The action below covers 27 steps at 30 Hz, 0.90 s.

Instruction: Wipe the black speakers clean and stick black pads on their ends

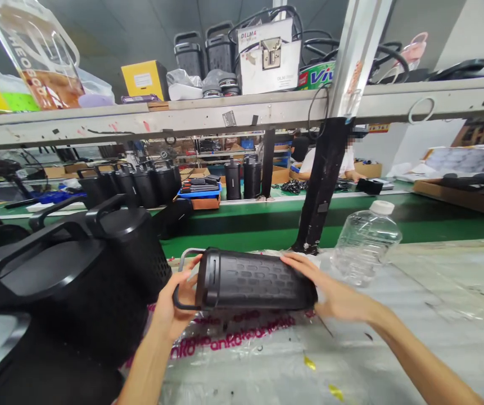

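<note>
A black, textured canister-like case (258,279) lies on its side above the plastic-covered table (242,371). My left hand (178,298) grips its handled end at the left, fingers inside the loop of the handle. My right hand (330,289) is wrapped round the other end, its fingers along the top edge; the thumb is partly hidden. Under the case, clear plastic film with pink lettering (233,337) lies on the table. Several larger black cases with handles (60,270) stand close on the left.
An empty clear bottle (366,244) stands behind my right hand. A black-wrapped post (324,180) rises at the table's back edge. Beyond runs a green conveyor (233,225), and a shelf beam (208,119) crosses above. A person (347,163) sits across the conveyor.
</note>
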Tool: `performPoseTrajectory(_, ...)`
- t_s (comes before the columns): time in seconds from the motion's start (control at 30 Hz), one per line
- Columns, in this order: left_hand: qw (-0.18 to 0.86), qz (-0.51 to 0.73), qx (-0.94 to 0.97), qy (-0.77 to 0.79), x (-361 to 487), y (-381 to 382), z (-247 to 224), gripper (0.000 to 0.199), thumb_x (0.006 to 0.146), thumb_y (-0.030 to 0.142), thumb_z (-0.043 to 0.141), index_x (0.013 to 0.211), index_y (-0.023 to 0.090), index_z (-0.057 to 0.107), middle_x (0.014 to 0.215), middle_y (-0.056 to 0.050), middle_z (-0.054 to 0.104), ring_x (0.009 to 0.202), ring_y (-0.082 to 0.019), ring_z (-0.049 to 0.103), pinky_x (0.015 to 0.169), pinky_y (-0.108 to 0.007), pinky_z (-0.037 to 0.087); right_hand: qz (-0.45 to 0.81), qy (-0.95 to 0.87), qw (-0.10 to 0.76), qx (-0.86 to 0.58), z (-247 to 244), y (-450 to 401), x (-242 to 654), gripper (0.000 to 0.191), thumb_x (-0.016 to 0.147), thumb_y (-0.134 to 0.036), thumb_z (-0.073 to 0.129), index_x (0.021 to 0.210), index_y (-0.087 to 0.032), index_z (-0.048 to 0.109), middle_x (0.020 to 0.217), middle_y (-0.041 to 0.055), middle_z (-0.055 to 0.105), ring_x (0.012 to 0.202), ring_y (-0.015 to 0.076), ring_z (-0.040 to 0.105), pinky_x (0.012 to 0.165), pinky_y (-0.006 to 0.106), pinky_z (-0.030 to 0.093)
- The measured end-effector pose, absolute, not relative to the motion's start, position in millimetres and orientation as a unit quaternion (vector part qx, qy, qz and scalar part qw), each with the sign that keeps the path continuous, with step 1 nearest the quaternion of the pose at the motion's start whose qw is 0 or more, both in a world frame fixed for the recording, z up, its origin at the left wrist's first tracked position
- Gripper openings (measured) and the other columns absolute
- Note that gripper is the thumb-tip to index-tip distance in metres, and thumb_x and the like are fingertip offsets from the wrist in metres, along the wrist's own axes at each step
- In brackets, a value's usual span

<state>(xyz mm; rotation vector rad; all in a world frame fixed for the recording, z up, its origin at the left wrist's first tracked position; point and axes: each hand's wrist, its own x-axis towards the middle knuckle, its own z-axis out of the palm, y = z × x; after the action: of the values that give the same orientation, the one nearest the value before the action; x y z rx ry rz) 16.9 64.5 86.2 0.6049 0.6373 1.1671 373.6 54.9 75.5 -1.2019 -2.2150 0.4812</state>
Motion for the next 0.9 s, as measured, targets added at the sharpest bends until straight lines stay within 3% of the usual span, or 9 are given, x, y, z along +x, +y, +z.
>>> performPoseTrajectory(0.1,0.747,0.540,0.235,0.309,15.9,64.9,72.8,0.060,0.074,0.019,0.060,0.133,0.023,0.053,0.089,-0.006,0.072,0.067,-0.022,0.068,0.059,-0.035,0.057,0.177,-0.787,0.311,-0.503,81.0,97.7,384.8,0.055,0.081,-0.021,0.035,0.129,-0.021,0.060,0.125,0.0050,0.064,0.119,0.0243,0.058,0.103,0.043,0.048)
performPoseTrajectory(0.23,0.750,0.540,0.195,0.329,13.0,63.4,64.9,0.062,0.071,0.017,0.054,0.132,0.026,0.051,0.092,-0.006,0.072,0.076,-0.027,0.069,0.070,-0.052,0.058,0.111,-0.750,0.299,-0.579,48.4,132.5,382.9,0.038,0.079,-0.026,0.047,0.110,-0.020,0.069,0.112,0.0108,0.068,0.109,0.0304,0.060,0.097,0.047,0.048)
performPoseTrajectory(0.37,0.748,0.549,0.184,0.324,12.4,64.2,62.4,0.066,0.066,0.015,0.054,0.131,0.025,0.053,0.088,-0.005,0.072,0.064,-0.022,0.066,0.056,-0.035,0.055,0.063,-0.721,0.266,-0.636,16.6,133.8,380.6,0.026,0.069,-0.021,0.054,0.089,-0.020,0.069,0.093,0.0140,0.066,0.094,0.0345,0.060,0.081,0.044,0.048)
performPoseTrajectory(0.47,0.750,0.559,0.176,0.308,13.2,64.1,60.5,0.071,0.061,0.014,0.055,0.131,0.021,0.053,0.093,-0.006,0.072,0.065,-0.020,0.067,0.056,-0.029,0.053,0.052,-0.678,0.278,-0.679,11.0,129.2,390.0,0.014,0.073,-0.032,0.053,0.080,-0.022,0.060,0.083,0.0112,0.064,0.077,0.0308,0.060,0.068,0.039,0.045)
performPoseTrajectory(0.57,0.752,0.565,0.181,0.289,13.1,62.4,59.4,0.076,0.056,0.012,0.056,0.132,0.019,0.053,0.091,-0.005,0.072,0.066,-0.019,0.066,0.059,-0.028,0.054,0.047,-0.615,0.319,-0.719,17.9,124.4,397.8,0.027,0.073,-0.052,0.053,0.073,-0.025,0.046,0.065,0.0065,0.058,0.062,0.0290,0.056,0.059,0.037,0.042)
performPoseTrajectory(0.63,0.752,0.568,0.184,0.280,12.7,61.8,59.4,0.079,0.053,0.011,0.057,0.131,0.018,0.054,0.082,-0.003,0.071,0.062,-0.018,0.065,0.058,-0.027,0.054,0.034,-0.584,0.371,-0.721,26.3,120.3,394.1,0.036,0.069,-0.059,0.053,0.077,-0.025,0.046,0.077,0.0115,0.061,0.079,0.0345,0.059,0.069,0.043,0.046)
performPoseTrajectory(0.7,0.748,0.573,0.175,0.287,12.3,62.7,59.5,0.076,0.051,0.009,0.056,0.127,0.016,0.058,0.067,-0.001,0.066,0.055,-0.017,0.061,0.053,-0.025,0.051,0.043,-0.567,0.429,-0.702,34.1,115.7,381.2,0.047,0.071,-0.063,0.051,0.092,-0.021,0.053,0.105,0.0181,0.061,0.105,0.0383,0.055,0.088,0.049,0.044)
performPoseTrajectory(0.77,0.740,0.579,0.156,0.304,12.6,65.6,58.7,0.069,0.053,0.009,0.055,0.122,0.014,0.062,0.053,0.002,0.058,0.046,-0.015,0.056,0.048,-0.023,0.048,0.112,-0.562,0.464,-0.676,37.8,111.7,361.9,0.054,0.077,-0.067,0.048,0.102,-0.020,0.059,0.115,0.0165,0.061,0.112,0.0369,0.054,0.096,0.049,0.043)
performPoseTrajectory(0.9,0.735,0.591,0.125,0.308,15.3,70.3,53.5,0.064,0.055,0.010,0.053,0.118,0.016,0.066,0.049,0.003,0.058,0.038,-0.013,0.051,0.042,-0.021,0.042,0.325,-0.536,0.485,-0.610,37.1,103.7,329.2,0.059,0.085,-0.074,0.037,0.091,-0.025,0.070,0.097,0.0103,0.071,0.096,0.0342,0.065,0.083,0.047,0.054)
